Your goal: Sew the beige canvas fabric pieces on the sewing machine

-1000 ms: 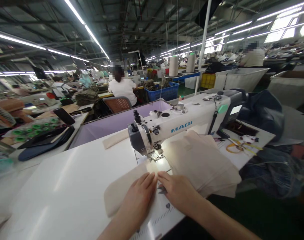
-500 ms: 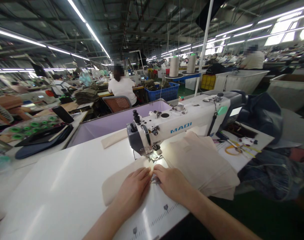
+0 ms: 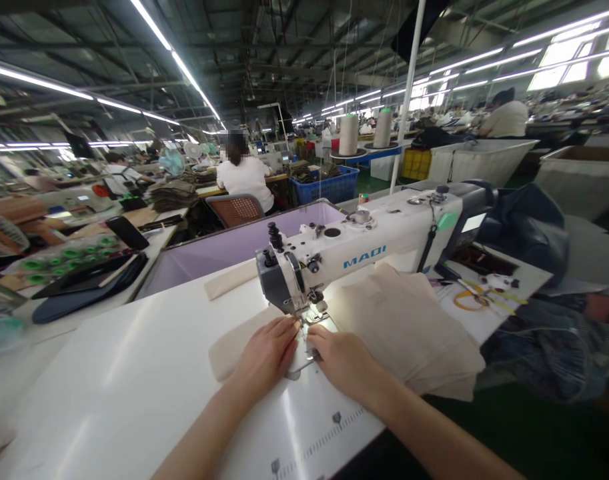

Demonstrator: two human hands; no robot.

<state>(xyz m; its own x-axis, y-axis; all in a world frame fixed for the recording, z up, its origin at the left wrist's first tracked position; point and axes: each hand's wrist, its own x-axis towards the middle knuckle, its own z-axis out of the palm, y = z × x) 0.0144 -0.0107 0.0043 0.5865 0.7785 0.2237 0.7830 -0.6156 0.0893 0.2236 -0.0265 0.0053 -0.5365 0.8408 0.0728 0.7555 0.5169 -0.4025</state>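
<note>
My left hand (image 3: 270, 350) lies flat on a beige fabric piece (image 3: 229, 347), its fingertips just left of the presser foot (image 3: 311, 318). The fabric stretches out to the left of the sewing machine (image 3: 354, 233). My right hand (image 3: 341, 357) is close in front of the foot, thumb and index finger bent together at the metal plate (image 3: 304, 357). Whatever may be between those fingertips is hidden. Right of the needle area, and past my right hand, a larger stack of beige fabric (image 3: 409, 333) covers the table and droops over its front edge.
A narrow beige strip (image 3: 229, 280) lies behind the machine head. Yellow-handled scissors (image 3: 469, 300) rest at the table's right end. A lilac-lined bin (image 3: 214, 240) borders the far edge. Thread cones (image 3: 349, 133) stand behind; a co-worker (image 3: 244, 173) sits beyond.
The fabric under my left hand has slid away from me, and that hand moved slightly forward with it. More of the metal plate shows between my hands. My right hand has barely shifted.
</note>
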